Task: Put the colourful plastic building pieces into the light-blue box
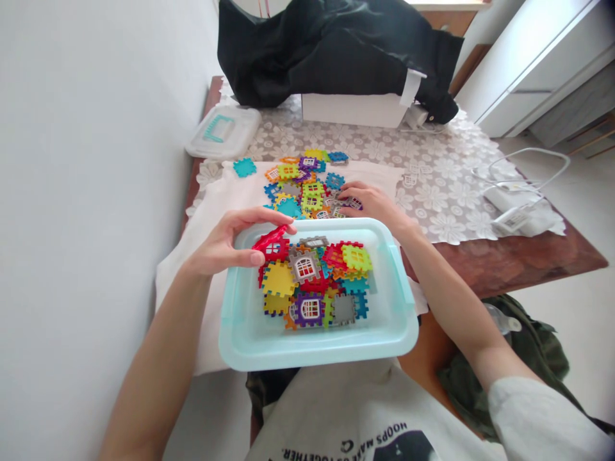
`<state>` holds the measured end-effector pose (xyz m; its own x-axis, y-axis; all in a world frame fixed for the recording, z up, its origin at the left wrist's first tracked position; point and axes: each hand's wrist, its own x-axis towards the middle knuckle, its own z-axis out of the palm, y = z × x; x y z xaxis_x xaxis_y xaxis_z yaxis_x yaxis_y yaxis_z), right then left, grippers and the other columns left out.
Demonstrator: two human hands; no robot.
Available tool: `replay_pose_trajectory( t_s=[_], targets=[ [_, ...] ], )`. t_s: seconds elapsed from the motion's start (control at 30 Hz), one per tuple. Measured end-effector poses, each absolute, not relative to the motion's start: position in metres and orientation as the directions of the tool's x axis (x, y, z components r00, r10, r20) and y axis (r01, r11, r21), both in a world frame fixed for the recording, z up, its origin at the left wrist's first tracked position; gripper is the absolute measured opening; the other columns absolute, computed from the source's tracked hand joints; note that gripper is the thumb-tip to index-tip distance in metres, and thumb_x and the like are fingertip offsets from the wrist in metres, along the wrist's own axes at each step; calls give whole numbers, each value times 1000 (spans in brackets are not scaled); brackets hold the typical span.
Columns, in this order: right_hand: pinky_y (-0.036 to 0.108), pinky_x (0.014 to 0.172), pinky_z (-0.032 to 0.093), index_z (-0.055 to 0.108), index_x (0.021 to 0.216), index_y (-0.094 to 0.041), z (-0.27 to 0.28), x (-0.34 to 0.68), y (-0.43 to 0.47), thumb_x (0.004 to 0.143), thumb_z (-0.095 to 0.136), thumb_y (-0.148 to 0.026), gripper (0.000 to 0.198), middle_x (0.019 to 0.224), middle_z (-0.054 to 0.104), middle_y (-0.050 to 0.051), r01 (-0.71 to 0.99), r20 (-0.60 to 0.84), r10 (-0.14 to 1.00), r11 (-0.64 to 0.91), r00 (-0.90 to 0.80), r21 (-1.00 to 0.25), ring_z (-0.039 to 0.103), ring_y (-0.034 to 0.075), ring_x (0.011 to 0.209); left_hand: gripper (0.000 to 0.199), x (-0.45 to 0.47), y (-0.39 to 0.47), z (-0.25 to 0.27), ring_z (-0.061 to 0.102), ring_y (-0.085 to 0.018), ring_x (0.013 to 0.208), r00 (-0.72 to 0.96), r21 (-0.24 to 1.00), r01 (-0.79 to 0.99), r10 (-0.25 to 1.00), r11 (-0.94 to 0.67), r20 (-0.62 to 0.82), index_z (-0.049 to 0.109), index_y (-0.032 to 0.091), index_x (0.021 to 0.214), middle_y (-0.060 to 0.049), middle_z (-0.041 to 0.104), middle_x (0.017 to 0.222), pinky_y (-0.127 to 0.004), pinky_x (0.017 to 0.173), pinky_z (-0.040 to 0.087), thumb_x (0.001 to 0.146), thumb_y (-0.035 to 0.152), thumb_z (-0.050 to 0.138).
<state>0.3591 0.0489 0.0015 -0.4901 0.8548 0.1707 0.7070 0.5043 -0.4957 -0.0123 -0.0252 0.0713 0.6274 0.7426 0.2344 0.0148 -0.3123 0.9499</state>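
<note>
A pale turquoise plastic box (319, 349) is in front of me, partly filled with colourful toothed building tiles such as a yellow tile (278, 279) and a purple window tile (309, 308). At the box's far left corner, my left hand (230, 240) has a red building tile (271, 237) between thumb and fingers, tilted above the other tiles. Past the far rim, my right hand (369, 203) reaches over a loose tile pile (311, 191). Its fingers are apart and touch grey and purple window tiles at the pile's right side; the fingertips are partly hard to make out.
A clear lid with a turquoise handle (223, 131) lies at the back left, near the wall. Black cloth (336, 51) covers a white box (353, 110) at the back. A white cable and adapter (516, 214) rest near the table's right edge. A dark bag (509, 365) is below right.
</note>
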Motion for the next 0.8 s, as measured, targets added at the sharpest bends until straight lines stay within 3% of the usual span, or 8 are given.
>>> replay_pose_trajectory(
  t_s=[0.2, 0.37, 0.47, 0.6, 0.7, 0.8],
  targets=[
    [48, 121, 57, 85, 120, -22, 6, 358, 48, 100, 72, -26, 24, 137, 78, 12, 721, 225, 879, 474, -420, -506, 75, 32, 129, 56, -2, -35, 68, 79, -30, 116, 463, 977, -109, 861, -183, 213, 84, 27, 135, -9, 86, 127, -42, 101, 65, 86, 56, 90],
    [51, 120, 57, 83, 127, -22, 7, 359, 46, 103, 74, -40, 31, 140, 77, 13, 747, 180, 892, 446, -415, -493, 75, 34, 127, 48, -6, -17, 51, 75, -24, 126, 153, 964, -199, 965, -179, 211, 73, 30, 143, -3, 80, 143, -44, 110, 61, 101, 52, 76],
    [53, 116, 58, 80, 133, -22, 9, 357, 45, 101, 77, -52, 43, 142, 76, 14, 766, 148, 904, 419, -400, -488, 75, 36, 126, 54, -10, -4, 35, 72, -26, 128, 4, 965, 64, 967, -255, 256, 67, 27, 145, -5, 77, 146, -50, 113, 58, 100, 53, 82],
    [52, 113, 60, 78, 135, -23, 9, 355, 45, 102, 74, -42, 39, 139, 76, 14, 779, 158, 912, 407, -379, -478, 76, 35, 124, 72, -8, 3, 18, 72, -33, 132, 27, 851, 458, 961, -258, 277, 70, 24, 145, -9, 77, 146, -56, 121, 54, 84, 51, 95],
    [52, 114, 60, 77, 136, -22, 9, 354, 44, 100, 72, -33, 39, 140, 75, 14, 780, 178, 916, 400, -360, -480, 77, 34, 120, 57, -7, 6, 10, 68, -38, 142, 177, 797, 555, 970, -237, 165, 76, 25, 137, -9, 76, 150, -58, 129, 47, 86, 49, 85],
    [53, 114, 60, 71, 148, -22, 13, 357, 42, 99, 76, -39, 52, 149, 71, 15, 784, 159, 926, 374, -341, -495, 77, 35, 119, 49, -9, 11, 4, 61, -44, 148, 275, 771, 583, 955, -255, 107, 79, 22, 128, -11, 75, 153, -63, 132, 41, 87, 49, 77]
  ],
)
